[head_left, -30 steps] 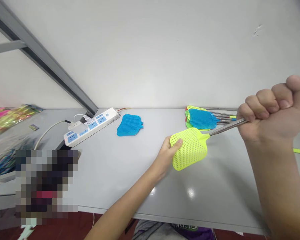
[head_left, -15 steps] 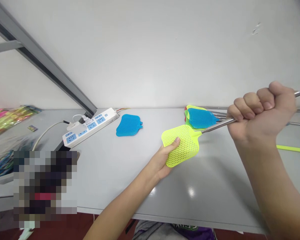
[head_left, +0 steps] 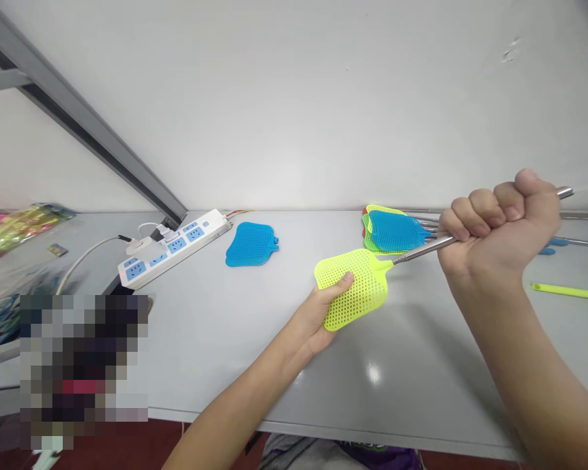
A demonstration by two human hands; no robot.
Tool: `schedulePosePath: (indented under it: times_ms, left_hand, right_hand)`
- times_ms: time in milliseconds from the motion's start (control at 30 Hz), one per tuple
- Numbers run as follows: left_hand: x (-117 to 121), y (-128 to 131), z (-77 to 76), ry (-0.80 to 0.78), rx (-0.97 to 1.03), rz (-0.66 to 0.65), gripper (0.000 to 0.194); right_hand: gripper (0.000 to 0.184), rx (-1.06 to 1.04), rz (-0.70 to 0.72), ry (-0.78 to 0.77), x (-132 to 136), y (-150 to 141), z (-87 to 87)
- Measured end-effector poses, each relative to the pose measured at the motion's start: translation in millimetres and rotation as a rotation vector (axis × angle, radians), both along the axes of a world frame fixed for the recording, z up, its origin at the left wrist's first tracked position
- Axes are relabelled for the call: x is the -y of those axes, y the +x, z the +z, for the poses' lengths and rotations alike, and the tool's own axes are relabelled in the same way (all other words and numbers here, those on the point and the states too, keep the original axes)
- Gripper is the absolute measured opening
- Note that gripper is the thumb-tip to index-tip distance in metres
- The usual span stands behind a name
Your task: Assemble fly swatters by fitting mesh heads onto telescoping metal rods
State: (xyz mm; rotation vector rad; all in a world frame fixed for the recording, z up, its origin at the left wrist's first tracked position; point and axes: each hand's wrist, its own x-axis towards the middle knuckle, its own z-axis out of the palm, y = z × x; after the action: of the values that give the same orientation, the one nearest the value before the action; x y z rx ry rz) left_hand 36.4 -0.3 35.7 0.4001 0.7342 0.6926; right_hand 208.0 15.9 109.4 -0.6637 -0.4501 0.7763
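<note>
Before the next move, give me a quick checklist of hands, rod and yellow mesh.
1. Left hand gripping yellow mesh: ok, thumb on its face.
2. Right hand closed around rod: ok.
3. Rod meeting the mesh's neck: ok.
4. Rod fully seated: cannot tell, the inside is hidden.
5. Yellow tube in hand: not ok, lies on table.
6. Power strip clear of hands: ok.
</note>
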Motion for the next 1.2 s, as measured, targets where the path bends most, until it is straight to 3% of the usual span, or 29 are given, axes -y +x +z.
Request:
schedulePosePath:
  times_ms: [500,900,1200]
  left_hand:
    - [2.0,1.9,-2.2,-0.098,0.023,0.043,0.026]
    - [2.7,2.5,-5.3,-0.165,-0.021,0.026,0.033]
    - [2.0,2.4,-3.9,-0.155,0.018,0.016,0.026]
  right_hand:
    - [0.035,0.002,0.061,0.024,-7.4,1.8,-10.9]
    - [0.035,-0.006,0.060,-0.004,-12.6,2.8,-15.7]
    - [0.034,-0.018,0.056,-0.048,-13.9,4.9,-16.7]
